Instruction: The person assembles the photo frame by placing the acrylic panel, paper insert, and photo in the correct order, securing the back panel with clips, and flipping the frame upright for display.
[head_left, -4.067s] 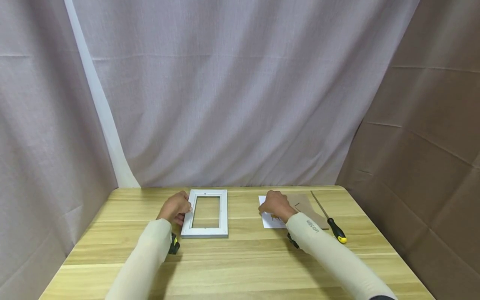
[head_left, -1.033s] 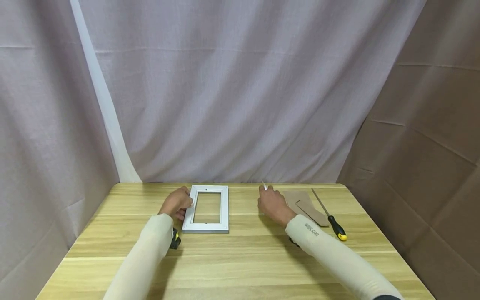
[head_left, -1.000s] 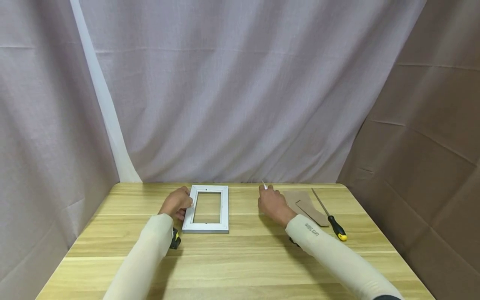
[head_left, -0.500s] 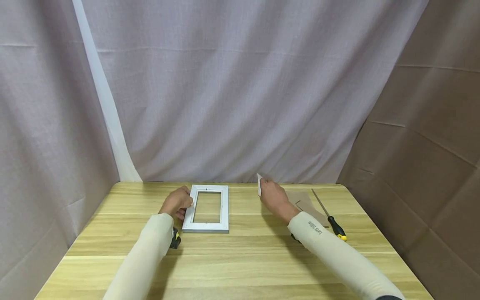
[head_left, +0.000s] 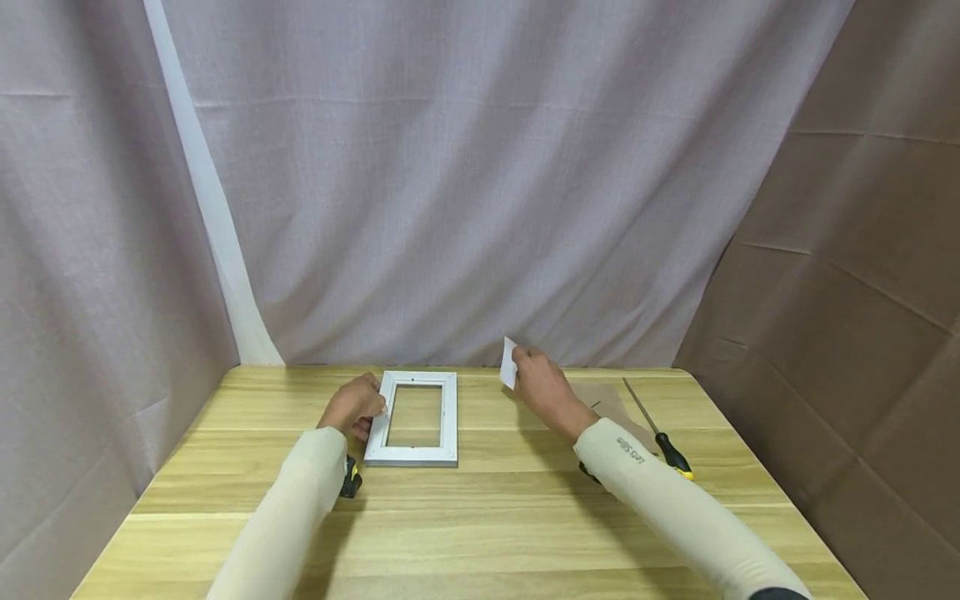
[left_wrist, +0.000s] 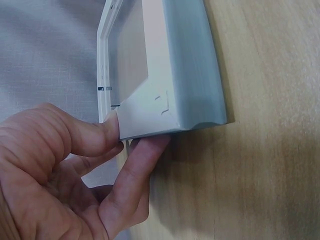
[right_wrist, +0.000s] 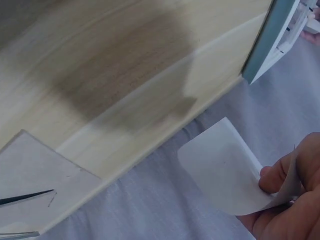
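Note:
A white picture frame lies flat on the wooden table. My left hand pinches its left edge, thumb on top and a finger underneath, seen close on the frame by the left hand. My right hand holds a white paper sheet lifted above the table, right of the frame. In the right wrist view the paper curves up from the fingers of the right hand, with the frame's corner beyond.
Brown cardboard backing pieces lie right of my right hand, also seen as the cardboard. A black and yellow screwdriver lies beside them. Grey curtain hangs behind the table and a brown one at the right.
My right hand has picked the paper off the table, raised it and carried it left toward the frame. The left hand and frame have stayed put.

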